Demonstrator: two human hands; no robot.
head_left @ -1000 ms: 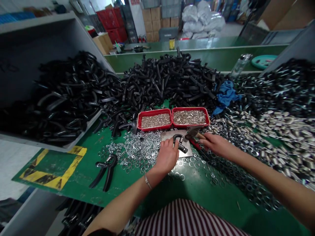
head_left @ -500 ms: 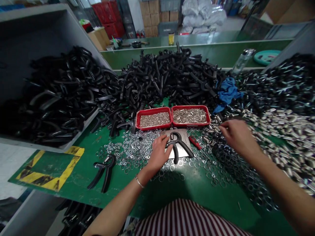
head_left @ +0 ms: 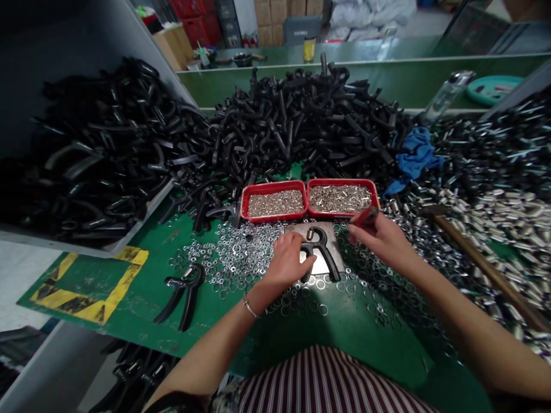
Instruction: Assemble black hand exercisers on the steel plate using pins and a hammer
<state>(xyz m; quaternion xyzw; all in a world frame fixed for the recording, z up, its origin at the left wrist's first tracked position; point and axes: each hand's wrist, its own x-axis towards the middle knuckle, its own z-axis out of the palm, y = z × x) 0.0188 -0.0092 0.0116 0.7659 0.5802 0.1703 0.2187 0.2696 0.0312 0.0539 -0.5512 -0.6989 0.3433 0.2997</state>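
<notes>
My left hand (head_left: 286, 258) holds a black hand grip strengthener (head_left: 328, 258) by its left handle. The strengthener lies on a square metal plate (head_left: 338, 236), with a short metal cylinder near its curved top. Just right of the plate, my right hand (head_left: 385, 238) is closed around a small red tool (head_left: 367, 219); its working end cannot be made out. Another black hand grip strengthener (head_left: 189, 301), with a spring at its top, lies on the green table to the left.
Two red trays (head_left: 275, 218) of small metal pins stand behind the plate. Nuts and washers (head_left: 241, 249) lie loose around it. A wooden-handled hammer (head_left: 486, 261) rests on the metal parts at right. Black handles (head_left: 297, 120) are heaped behind, beside a blue cloth (head_left: 415, 158).
My right hand has left the metal parts, moved left, and taken up the red tool from beside the plate. The hammer now shows at right. My left hand stays on the strengthener.
</notes>
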